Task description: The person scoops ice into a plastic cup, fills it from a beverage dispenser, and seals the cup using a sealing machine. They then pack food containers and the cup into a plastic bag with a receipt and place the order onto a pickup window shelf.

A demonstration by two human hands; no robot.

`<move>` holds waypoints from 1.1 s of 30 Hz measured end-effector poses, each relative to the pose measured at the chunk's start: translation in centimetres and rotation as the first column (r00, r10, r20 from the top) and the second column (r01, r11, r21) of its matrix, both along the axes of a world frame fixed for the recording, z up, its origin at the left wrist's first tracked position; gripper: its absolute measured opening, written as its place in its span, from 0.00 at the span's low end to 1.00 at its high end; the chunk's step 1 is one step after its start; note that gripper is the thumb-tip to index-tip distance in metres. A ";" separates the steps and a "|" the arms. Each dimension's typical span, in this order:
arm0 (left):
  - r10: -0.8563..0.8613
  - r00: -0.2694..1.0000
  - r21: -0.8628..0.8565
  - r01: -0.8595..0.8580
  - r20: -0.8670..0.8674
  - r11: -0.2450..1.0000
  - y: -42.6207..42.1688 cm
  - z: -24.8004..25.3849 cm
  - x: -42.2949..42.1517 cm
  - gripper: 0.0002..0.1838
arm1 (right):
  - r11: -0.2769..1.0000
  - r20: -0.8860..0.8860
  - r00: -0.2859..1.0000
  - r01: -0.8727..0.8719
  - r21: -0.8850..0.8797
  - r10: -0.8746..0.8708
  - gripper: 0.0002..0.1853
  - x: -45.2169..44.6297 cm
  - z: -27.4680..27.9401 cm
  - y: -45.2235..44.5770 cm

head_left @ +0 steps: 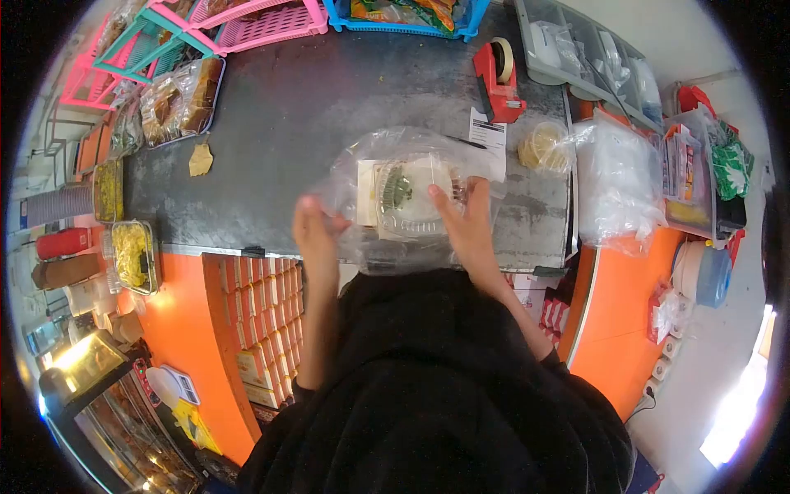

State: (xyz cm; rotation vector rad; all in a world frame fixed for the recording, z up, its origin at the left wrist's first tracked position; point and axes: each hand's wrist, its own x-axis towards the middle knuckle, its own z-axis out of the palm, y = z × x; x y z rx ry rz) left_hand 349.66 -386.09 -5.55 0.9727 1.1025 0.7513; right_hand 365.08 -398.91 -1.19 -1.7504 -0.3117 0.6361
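A clear plastic clamshell container (415, 193) with something green inside lies in a loose clear plastic bag (374, 152) near the table's front edge. My right hand (471, 226) grips the container's right side through or along the film, thumb on top. At the bag's left edge is my left hand (317, 235), slightly blurred, its fingers pointing up and its thumb apart from them. Whether its thumb touches the film cannot be made out. Pale card or paper (367, 185) shows beneath the container.
A red tape dispenser (499, 82), a pen (467, 142) on a paper slip (489, 132) and a roll of tape (545, 148) lie beyond my right hand. Plastic bags (617, 185) are stacked at right. Pink baskets (276, 29) and a wrapped bread tray (181, 99) stand back left.
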 end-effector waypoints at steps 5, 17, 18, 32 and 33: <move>-0.161 0.898 0.176 0.096 0.409 0.980 0.6 9.9 0.7 0.24 | 0.942 0.642 0.739 0.029 -0.335 0.206 0.30 0.6 -0.3 -0.8; -0.413 0.810 0.323 0.557 -0.417 0.765 2.7 11.9 -1.6 0.20 | 0.952 0.250 0.936 -0.188 -0.243 0.249 0.11 7.2 -1.1 -5.1; -0.476 0.837 0.277 0.541 -0.270 0.794 2.7 12.6 -1.4 0.17 | 0.950 0.340 0.924 -0.067 -0.305 0.174 0.10 7.6 0.7 -5.9; -0.388 0.863 0.935 0.356 -0.323 0.012 6.2 7.6 -2.0 0.72 | 0.934 0.734 0.678 -0.283 0.221 0.032 0.36 8.7 8.9 -10.8; -0.293 0.770 0.763 0.625 -0.567 0.166 5.3 6.5 -2.1 0.77 | 0.946 0.774 0.621 -0.308 0.098 0.123 0.42 9.3 6.9 -11.1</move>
